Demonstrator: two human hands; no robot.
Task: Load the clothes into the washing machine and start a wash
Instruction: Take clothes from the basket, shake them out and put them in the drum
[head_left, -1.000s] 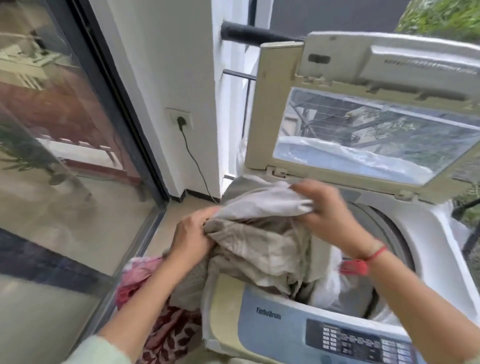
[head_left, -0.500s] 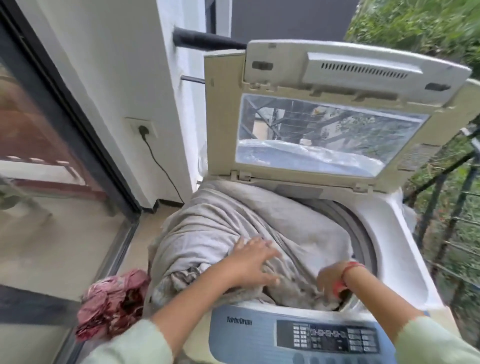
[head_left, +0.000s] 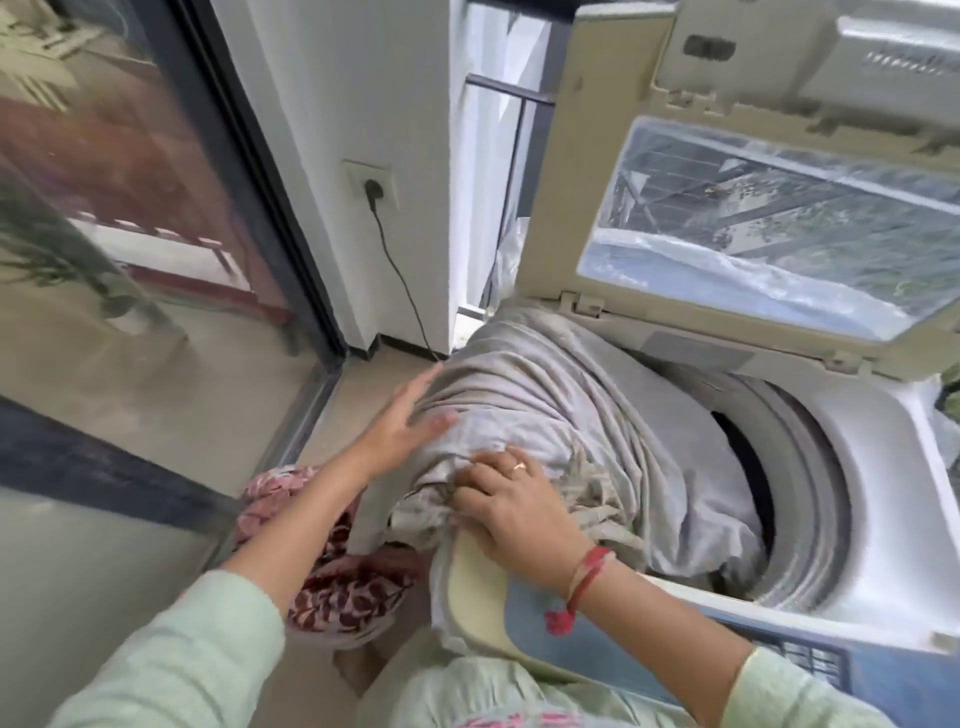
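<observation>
Light: soft, even daylight, bright; faint shadows in the folds of the sheet (head_left: 597, 415).
Glare: lid window (head_left: 779, 228) and glass door (head_left: 104, 260) carry pale reflections.
Blur: left hand (head_left: 400, 421) smeared; right hand (head_left: 514, 514) sharper.
Distortion: door frame (head_left: 249, 171) and wall (head_left: 363, 78) lean at the edges.
</observation>
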